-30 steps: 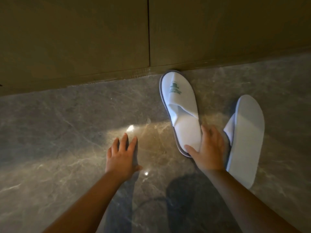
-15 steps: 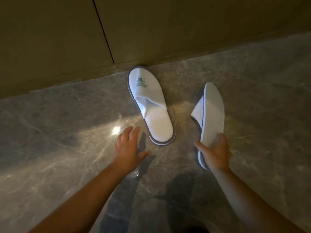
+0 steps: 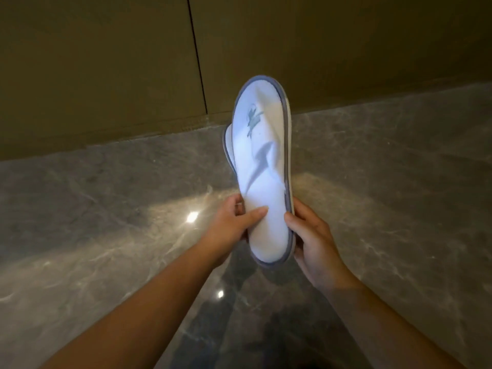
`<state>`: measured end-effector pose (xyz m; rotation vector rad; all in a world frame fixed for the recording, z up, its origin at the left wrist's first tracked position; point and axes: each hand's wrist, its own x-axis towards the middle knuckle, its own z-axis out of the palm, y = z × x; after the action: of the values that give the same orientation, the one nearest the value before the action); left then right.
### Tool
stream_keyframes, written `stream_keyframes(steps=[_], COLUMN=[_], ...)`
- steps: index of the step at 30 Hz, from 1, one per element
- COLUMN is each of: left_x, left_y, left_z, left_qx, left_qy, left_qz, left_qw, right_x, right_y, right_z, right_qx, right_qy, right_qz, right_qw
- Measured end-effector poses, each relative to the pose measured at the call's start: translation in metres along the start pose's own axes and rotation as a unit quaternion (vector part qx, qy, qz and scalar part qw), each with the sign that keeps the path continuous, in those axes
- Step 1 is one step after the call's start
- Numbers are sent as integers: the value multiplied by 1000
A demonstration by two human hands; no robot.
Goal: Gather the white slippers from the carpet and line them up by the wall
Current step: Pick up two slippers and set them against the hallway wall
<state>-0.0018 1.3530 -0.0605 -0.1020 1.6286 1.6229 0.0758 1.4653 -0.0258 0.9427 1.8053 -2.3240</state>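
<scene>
A white slipper [image 3: 266, 166] with grey trim and a green logo is raised off the floor, upper side facing me and toe pointing toward the wall. My left hand [image 3: 231, 225] grips its heel from the left, thumb on the insole. My right hand [image 3: 311, 235] grips the heel from the right. A sliver of a second white slipper [image 3: 226, 145] shows behind its left edge; the rest of that one is hidden, so I cannot tell whether it lies on the floor or is held too.
An olive-brown panelled wall [image 3: 106, 75] with a vertical seam [image 3: 197, 62] runs across the top. Below it stretches a glossy grey marble floor [image 3: 106, 209] with bright light reflections. No carpet is in view.
My right hand lifted the slipper that lay on its side at the right and turned it upper side toward me. My left hand left the floor and took hold of its heel.
</scene>
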Motion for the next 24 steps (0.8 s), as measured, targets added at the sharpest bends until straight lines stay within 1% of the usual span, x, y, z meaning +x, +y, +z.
stream_keyframes(steps=[2,5,8,10,12,14,15,19,20,22,24], left_x=[-4,-11,-16,-16,-12,-5,-2,10,11,11,6], left_y=[-3,-13,-30,-40,-46,-51,-52,-55,-55,-58,-65], left_z=[-19,-44,-67,-81,-92,-98,-101,-107,-106,-104,-102], left_qx=[-34,-68,-20,3,7,22,31,82,115,219,307], left_qy=[42,91,180,246,289,306,310,295,297,305,287], left_qz=[1,-1,-21,-37,-43,-45,-47,-74,-78,-77,-56], left_qw=[999,993,983,969,956,951,949,949,945,924,906], right_x=[2,10,26,39,52,62,64,75,78,85,90], right_y=[2,16,30,39,46,54,58,70,71,71,71], right_z=[7,19,24,20,12,4,1,-4,-3,-1,4], right_qx=[-19,-119,-204,-275,-362,-435,-458,-501,-511,-532,-552], right_qy=[-16,0,39,75,110,134,136,111,107,103,95], right_qz=[-14,-16,-19,-39,-65,-68,-57,-39,-36,-30,-31], right_qw=[1000,993,978,958,923,888,876,857,852,840,828])
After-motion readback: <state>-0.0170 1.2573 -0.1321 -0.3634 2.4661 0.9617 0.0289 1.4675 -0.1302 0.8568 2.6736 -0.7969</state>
